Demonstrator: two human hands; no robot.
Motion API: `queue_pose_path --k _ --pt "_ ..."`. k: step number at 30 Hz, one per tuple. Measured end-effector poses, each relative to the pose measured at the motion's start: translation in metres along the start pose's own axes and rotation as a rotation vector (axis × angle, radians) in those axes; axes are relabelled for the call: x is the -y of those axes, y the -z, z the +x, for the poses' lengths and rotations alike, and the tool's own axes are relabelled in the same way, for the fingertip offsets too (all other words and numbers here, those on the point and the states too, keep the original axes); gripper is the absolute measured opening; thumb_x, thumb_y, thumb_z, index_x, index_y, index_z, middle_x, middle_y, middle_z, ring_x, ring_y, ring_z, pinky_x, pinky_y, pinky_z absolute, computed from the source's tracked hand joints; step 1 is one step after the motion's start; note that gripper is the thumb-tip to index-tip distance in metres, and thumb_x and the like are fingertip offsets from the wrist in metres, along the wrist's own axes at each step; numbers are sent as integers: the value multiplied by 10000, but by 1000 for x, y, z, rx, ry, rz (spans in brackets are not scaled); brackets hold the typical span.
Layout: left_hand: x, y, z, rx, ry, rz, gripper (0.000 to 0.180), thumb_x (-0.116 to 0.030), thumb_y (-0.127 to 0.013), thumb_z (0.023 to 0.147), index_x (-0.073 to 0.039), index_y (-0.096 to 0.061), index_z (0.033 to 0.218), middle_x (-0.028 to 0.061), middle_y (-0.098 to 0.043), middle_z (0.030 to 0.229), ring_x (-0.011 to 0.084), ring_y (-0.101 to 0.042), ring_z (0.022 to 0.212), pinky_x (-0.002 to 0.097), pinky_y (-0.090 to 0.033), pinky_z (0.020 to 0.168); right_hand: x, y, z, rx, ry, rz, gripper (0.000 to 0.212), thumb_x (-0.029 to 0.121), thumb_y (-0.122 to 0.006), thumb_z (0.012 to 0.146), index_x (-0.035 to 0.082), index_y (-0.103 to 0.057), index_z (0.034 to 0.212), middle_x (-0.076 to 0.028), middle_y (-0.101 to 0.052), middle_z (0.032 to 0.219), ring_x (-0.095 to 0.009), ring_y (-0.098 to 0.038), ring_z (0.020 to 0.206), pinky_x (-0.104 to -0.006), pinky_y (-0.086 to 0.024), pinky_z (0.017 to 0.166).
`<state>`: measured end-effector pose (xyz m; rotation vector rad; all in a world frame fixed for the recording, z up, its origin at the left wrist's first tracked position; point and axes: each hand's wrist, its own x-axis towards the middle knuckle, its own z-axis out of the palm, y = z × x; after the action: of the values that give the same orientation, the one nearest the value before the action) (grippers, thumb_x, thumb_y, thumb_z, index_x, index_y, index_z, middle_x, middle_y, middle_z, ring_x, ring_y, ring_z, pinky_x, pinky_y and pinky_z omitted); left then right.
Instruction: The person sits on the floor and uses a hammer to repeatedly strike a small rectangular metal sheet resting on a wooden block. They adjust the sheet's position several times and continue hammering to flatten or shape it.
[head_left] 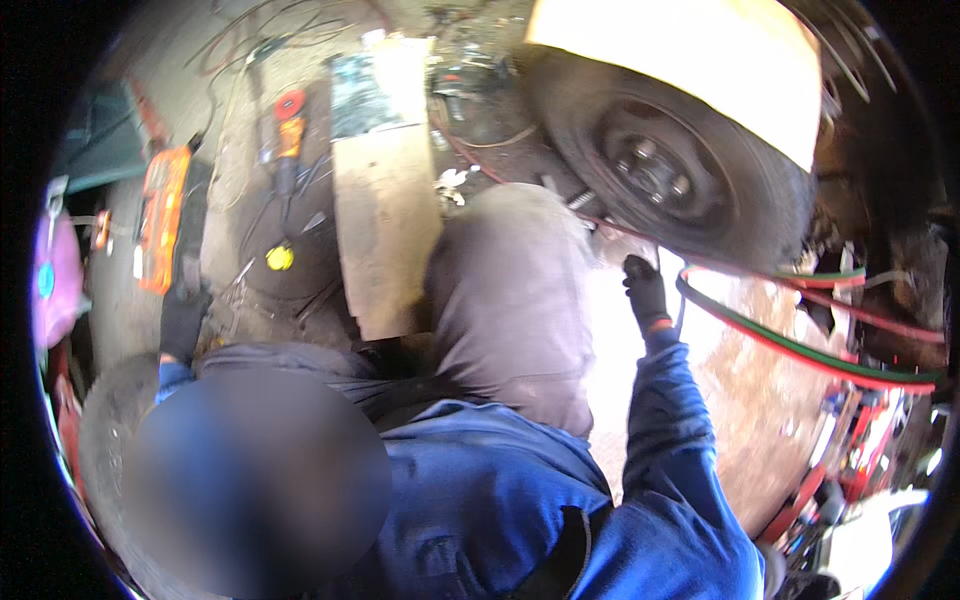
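Note:
My left hand (186,312), in a dark glove, is at the near end of an orange case (163,220) with a dark strip along its right side. Its fingers blur into that dark strip, so their grip is unclear. Out to the right, my right hand (646,291), also gloved, is closed in a fist below a wheel (670,165). Something thin and dark shows above the fist and by the wrist; its kind is unclear. A red and green twin hose (790,350) curves away just right of this hand.
Cardboard (382,220) lies on the floor left of my knee (515,270). An orange-bodied grinder (290,140) and a yellow round item (280,258) are farther left. A pale panel (690,60) covers the wheel's top. Cables (270,40) trail at the far left.

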<state>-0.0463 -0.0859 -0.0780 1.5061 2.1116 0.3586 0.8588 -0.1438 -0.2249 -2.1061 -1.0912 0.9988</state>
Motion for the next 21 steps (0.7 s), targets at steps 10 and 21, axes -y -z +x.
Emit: queue_pose_path --k 10,21 --pt "15 -5 16 180 100 -351 187 -85 -699 991 -34 -711 1171 8 -665 866 113 -617 727 293 -509 660 -126 -98 -131 54 -447 -597 587 496 -721 994 141 -705 1462 -263 -690 1395 -475 -681 1288 -552 -556 1102" --pt "-26 -3 -1 184 133 -121 180 -123 -724 963 -45 -699 1123 50 -693 857 151 -632 707 336 -508 650 -31 -154 -42 -115 337 -293 301 214 -666 1003 92 -769 1258 -201 -745 1281 -441 -710 1124 -544 -568 972"
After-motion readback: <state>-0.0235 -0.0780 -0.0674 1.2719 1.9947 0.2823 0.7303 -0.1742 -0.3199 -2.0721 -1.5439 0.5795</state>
